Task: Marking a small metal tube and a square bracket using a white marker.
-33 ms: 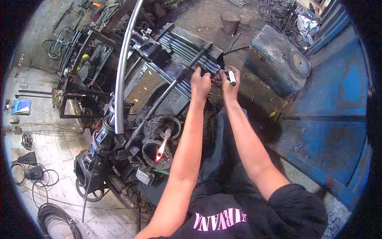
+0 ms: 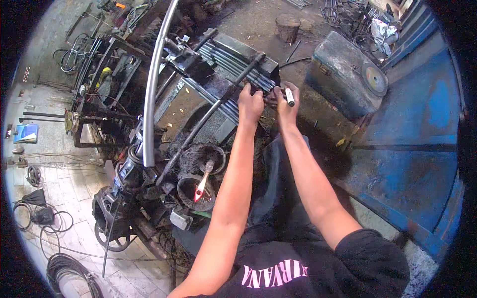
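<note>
Both my arms reach forward to the near end of a row of dark metal rods [image 2: 238, 64]. My left hand [image 2: 252, 105] is closed, with fingers curled beside the rod ends; whatever it grips is hidden. Close to its right, my right hand [image 2: 286, 110] holds a marker [image 2: 289, 96] with a white barrel and black end, tilted between thumb and fingers. The fingertips of both hands nearly meet over a dark patch, too dim to make out. A dark crossbar [image 2: 218, 104] runs over the rods just left of my left hand.
A paintbrush [image 2: 202, 184] rests in a grimy pot [image 2: 185, 194] left of my left forearm. A long shiny tube [image 2: 154, 94] rises at left. A metal box [image 2: 343, 74] with a disc and a blue metal panel [image 2: 402, 179] stand at right. Cables [image 2: 74, 273] coil lower left.
</note>
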Motion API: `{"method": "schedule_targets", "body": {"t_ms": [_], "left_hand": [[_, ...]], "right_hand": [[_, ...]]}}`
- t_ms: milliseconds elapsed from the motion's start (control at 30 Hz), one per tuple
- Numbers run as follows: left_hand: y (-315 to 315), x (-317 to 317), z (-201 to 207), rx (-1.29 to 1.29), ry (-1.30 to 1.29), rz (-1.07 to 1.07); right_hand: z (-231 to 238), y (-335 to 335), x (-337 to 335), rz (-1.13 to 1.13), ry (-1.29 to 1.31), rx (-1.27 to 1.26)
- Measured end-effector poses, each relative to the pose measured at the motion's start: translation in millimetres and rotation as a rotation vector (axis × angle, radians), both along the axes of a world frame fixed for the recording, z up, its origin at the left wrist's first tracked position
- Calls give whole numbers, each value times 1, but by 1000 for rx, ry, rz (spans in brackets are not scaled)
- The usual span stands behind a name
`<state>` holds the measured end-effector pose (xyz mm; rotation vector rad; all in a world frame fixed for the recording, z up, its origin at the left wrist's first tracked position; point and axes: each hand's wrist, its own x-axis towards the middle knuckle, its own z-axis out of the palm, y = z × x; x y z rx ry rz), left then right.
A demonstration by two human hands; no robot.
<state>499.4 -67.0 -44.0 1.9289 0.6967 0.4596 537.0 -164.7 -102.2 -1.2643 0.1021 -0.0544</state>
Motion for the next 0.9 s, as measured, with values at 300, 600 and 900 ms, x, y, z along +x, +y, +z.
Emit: {"method": "schedule_targets", "body": {"t_ms": [300, 600, 900], "left_hand": [[-8, -6, 26, -310, 18, -23], [-9, -3, 26, -398, -13, -53], [13, 7, -20, -7, -69, -22]], "right_hand": [[15, -3, -2, -18, 60, 23], [20, -4, 10, -57, 93, -56], [-3, 1, 7, 8, -5, -144]]}}
